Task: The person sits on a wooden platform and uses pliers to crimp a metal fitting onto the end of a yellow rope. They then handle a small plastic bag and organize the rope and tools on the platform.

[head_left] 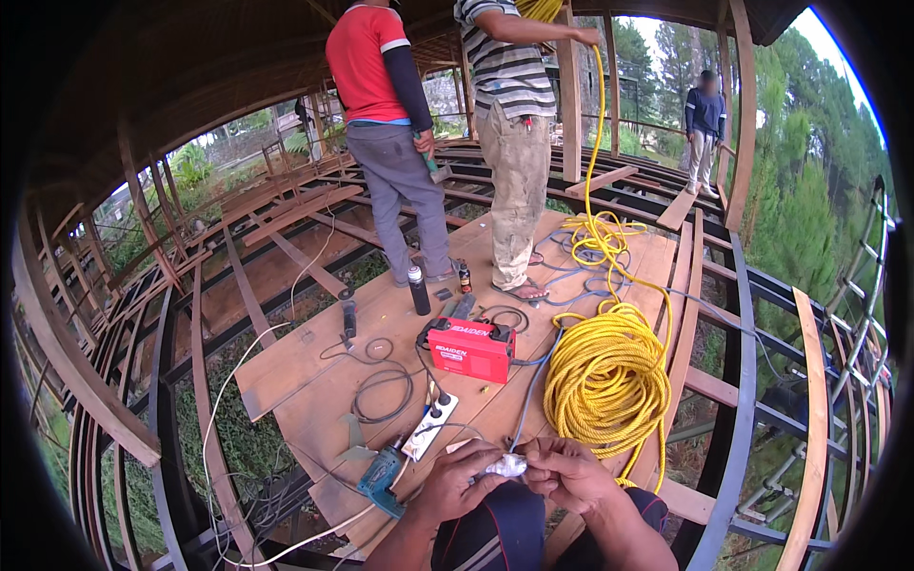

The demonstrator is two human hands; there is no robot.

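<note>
Low in the head view, my left hand [464, 482] and my right hand [573, 474] meet over my knees. Between them is a small, crumpled whitish wrapper [507, 465], pinched by the fingers of both hands; what it contains, if anything, is hidden. A blue cable [529, 404] runs down from the red box-shaped welding machine [471, 352] to just behind my fingers. Left of my left hand, a teal power drill [382, 476] lies on the boards beside a white power strip [428, 427] with plugs in it.
A coil of yellow rope [609, 381] lies to the right, its free length rising to a person [514, 114] in a striped shirt. Another in red [371, 76] holds a hammer [436, 169]. A black bottle [418, 291] stands behind the welder. Open gaps separate the beams around the platform [286, 366].
</note>
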